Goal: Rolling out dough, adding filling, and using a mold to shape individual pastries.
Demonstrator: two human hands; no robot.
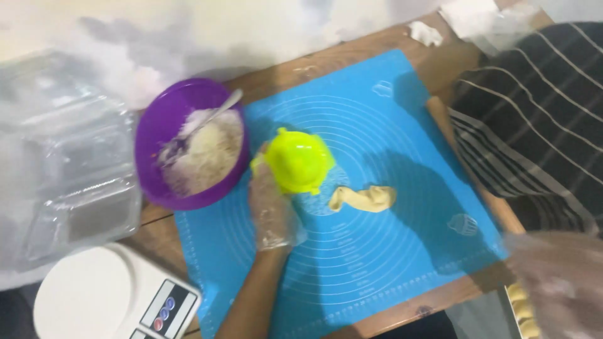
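My left hand, in a clear plastic glove, grips a yellow-green round folding mould on a blue silicone mat. A strip of pale dough lies on the mat just right of the mould, apart from it. My right hand, also gloved and blurred, hovers at the lower right corner beside a tray edge with small pale pastries. Whether it holds anything cannot be made out.
A purple bowl of white crumbly filling with a spoon stands left of the mat. Clear plastic boxes lie at far left, a white kitchen scale at lower left. A person's striped garment overhangs the right side.
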